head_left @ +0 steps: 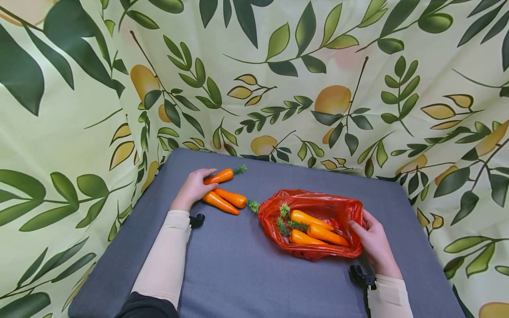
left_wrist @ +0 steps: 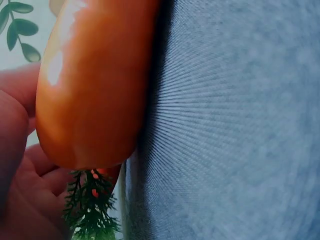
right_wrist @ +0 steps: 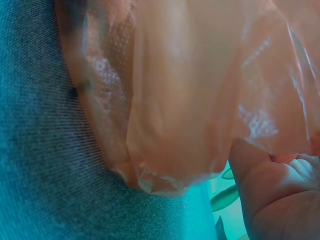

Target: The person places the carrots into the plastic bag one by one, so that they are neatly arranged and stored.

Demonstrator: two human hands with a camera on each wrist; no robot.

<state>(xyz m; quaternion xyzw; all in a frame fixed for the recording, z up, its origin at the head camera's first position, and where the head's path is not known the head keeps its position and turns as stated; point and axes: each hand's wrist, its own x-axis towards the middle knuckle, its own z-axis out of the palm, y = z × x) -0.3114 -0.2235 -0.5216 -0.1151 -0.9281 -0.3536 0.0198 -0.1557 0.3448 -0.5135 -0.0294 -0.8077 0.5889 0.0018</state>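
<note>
My left hand [head_left: 195,187] is at the far left of the table, fingers and thumb around the thick orange carrot [head_left: 222,176] with a green tuft. Just below the thumb lie two more carrots, one [head_left: 232,198] with its tuft towards the bag and one [head_left: 220,204] with its tip pointing right. A carrot [left_wrist: 95,85] fills much of the left wrist view, the hand behind it. On the right, my right hand [head_left: 375,240] grips the rim of a red plastic bag [head_left: 310,196], thumb over the edge. Three carrots [head_left: 328,235] lie inside the wide-mouthed bag, tufts to the left.
A grey cloth covers the table [head_left: 238,274]. Leaf-and-fruit patterned fabric [head_left: 278,88] hangs behind and at both sides of it. Each wrist wears a small black camera mount.
</note>
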